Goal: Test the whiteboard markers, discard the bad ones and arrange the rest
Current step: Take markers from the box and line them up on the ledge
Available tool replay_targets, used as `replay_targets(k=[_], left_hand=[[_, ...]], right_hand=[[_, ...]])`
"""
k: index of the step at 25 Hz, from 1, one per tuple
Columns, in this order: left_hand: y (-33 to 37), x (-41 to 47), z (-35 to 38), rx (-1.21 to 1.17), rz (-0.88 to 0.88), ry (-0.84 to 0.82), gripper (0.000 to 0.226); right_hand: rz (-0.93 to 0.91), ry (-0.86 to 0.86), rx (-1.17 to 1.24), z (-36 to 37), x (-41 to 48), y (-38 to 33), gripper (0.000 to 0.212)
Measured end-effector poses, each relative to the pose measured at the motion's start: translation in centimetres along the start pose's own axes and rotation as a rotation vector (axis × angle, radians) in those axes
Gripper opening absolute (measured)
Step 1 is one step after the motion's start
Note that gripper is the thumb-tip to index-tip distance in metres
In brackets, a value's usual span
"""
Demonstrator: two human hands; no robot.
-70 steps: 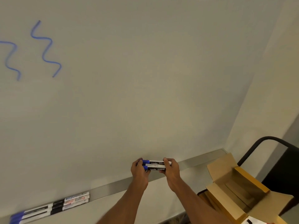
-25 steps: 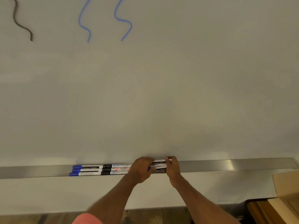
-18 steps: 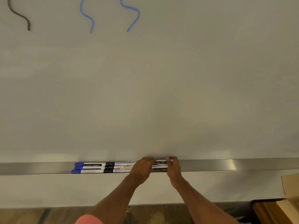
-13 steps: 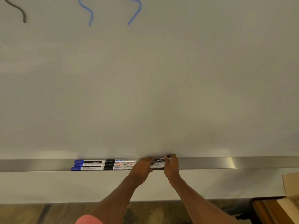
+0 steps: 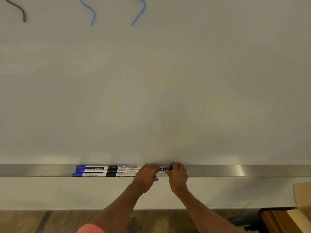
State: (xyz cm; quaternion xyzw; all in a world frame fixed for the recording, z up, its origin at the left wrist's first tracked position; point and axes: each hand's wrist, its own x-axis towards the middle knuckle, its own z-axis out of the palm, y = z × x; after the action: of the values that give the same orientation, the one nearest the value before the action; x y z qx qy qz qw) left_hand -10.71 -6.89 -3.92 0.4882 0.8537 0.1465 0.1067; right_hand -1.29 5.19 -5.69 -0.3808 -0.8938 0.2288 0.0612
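The held markers are taken at both ends. The left grip is curled over their left end and the right grip is curled round their right end, so that only a short middle stretch is seen between them. Two barrels can be made out there, one dark-labelled above and one white below, pressed side by side. Neither grip is spread open, and nothing else is held.

The markers are judged to be light, stiff plastic tubes with smooth, rather slippery barrels. They are best taken at the ends or across both barrels at once, since a loose pair is likely to roll apart. No care for breakage is called for.

The pair is held lengthwise along the metal tray at the foot of the whiteboard. Whether its weight is borne by the tray cannot be told. Just to the left, end to end with the pair, the sorted markers are laid in three neat rows, blue caps outermost and black caps next.

Test strokes are seen high on the board: a black squiggle and two blue squiggles. A cardboard box is glimpsed at the lower right.
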Motion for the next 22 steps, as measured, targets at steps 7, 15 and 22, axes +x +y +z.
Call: replay_targets(k=[7, 15, 22], left_hand=[[0.29, 0.17, -0.27, 0.035, 0.01, 0.018, 0.043], [0.75, 0.16, -0.33, 0.066, 0.051, 0.065, 0.037], [0.93, -0.48, -0.32, 0.119, -0.019, 0.045, 0.045]], right_hand=[[-0.003, 0.035, -0.031, -0.07, -0.14, 0.21, 0.045], [-0.036, 0.069, 0.032, 0.0, 0.01, 0.26, 0.046], [0.004, -0.043, 0.037, -0.44, 0.32, 0.24, 0.039]])
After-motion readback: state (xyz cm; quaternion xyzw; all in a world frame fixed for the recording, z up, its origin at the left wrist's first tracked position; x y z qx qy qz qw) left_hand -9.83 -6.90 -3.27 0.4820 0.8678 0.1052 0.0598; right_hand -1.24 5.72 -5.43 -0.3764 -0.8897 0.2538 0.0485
